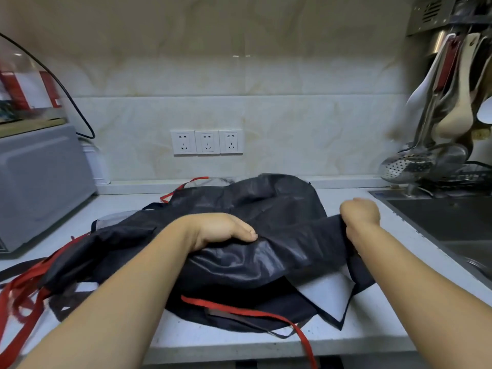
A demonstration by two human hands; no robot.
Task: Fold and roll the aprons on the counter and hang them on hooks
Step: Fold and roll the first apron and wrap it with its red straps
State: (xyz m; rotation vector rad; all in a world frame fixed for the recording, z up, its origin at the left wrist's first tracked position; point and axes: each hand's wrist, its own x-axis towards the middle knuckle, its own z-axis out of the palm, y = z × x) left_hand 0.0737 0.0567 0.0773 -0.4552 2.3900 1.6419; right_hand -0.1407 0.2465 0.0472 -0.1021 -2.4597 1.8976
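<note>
your one head-worn camera looks forward and down from close above the counter, facing the tiled wall behind it.

Aprons lie on the counter between microwave and sink.

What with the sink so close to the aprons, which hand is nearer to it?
Right. The right hand grips the black apron at its edge, just left of the sink; the left hand holds it mid-counter, farther left.
</note>
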